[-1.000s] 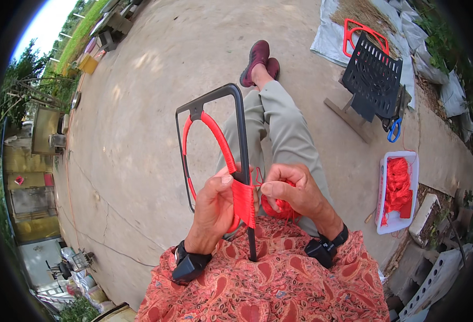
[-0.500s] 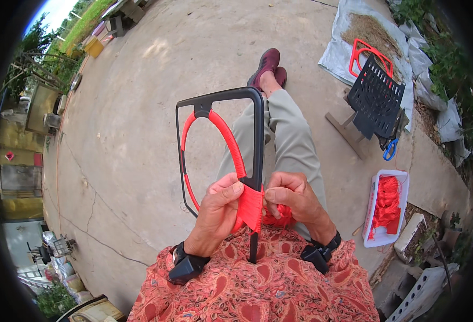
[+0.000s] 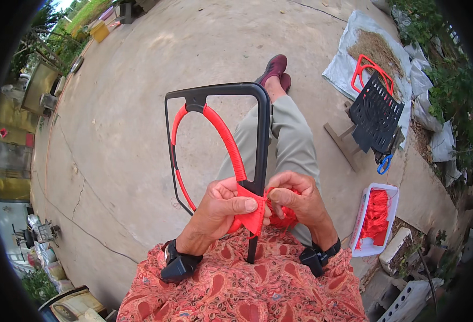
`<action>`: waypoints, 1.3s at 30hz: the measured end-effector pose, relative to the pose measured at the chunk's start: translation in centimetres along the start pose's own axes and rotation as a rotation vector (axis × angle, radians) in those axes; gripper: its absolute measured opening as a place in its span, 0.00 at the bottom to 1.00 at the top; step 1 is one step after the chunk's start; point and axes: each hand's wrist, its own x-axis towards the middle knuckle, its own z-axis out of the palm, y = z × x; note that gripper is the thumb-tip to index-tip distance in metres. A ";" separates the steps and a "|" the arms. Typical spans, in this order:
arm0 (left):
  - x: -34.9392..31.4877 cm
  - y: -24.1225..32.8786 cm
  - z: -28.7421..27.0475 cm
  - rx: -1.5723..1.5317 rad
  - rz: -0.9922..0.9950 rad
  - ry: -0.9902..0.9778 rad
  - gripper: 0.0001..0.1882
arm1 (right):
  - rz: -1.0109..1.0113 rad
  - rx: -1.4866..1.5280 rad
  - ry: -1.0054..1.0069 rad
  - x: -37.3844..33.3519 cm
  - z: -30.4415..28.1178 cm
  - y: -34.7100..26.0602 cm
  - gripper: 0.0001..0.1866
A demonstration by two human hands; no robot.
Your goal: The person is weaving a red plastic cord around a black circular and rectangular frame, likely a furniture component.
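Note:
A black rectangular frame point(image 3: 264, 142) with an inner ring stands tilted in front of my lap, its lower end against my patterned shirt. Red cord winds tightly around much of the ring point(image 3: 224, 135), leaving some black stretches bare. At the near right side, a flat triangular patch of red wrapping point(image 3: 253, 219) spans ring and bar. My left hand point(image 3: 215, 209) grips the frame there, thumb pressed flat on the patch. Just right of the bar, my right hand point(image 3: 303, 201) is closed on red cord, its fingers pinched; a loose red cord bundle point(image 3: 287, 216) hangs beneath them.
On the right, a white plastic basket point(image 3: 391, 214) holds red cord bundles. Beyond it stand a black slotted panel point(image 3: 379, 115), blue-handled scissors point(image 3: 384, 164) and a red frame point(image 3: 359, 72) by a white sheet point(image 3: 337, 68). My outstretched legs point(image 3: 295, 134) lie ahead on concrete.
My left thumb has slid down and right onto the red patch. The frame has shifted slightly left and turned a little. My right hand stays near the bar with the cord.

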 end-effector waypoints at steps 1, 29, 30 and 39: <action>0.0 0.0 0.1 -0.009 0.006 -0.003 0.19 | -0.034 -0.013 0.069 -0.1 0.4 -0.7 0.08; 2.6 -3.8 0.5 0.221 0.157 0.026 0.14 | 0.063 -0.188 0.228 -2.2 -0.4 -3.0 0.04; 2.6 -3.7 0.6 0.189 0.135 0.016 0.14 | 0.066 -0.190 0.231 -2.3 -0.3 -3.1 0.04; 3.2 -4.0 0.2 0.161 0.102 0.038 0.15 | 0.131 -0.202 0.247 -2.3 -0.8 -3.4 0.07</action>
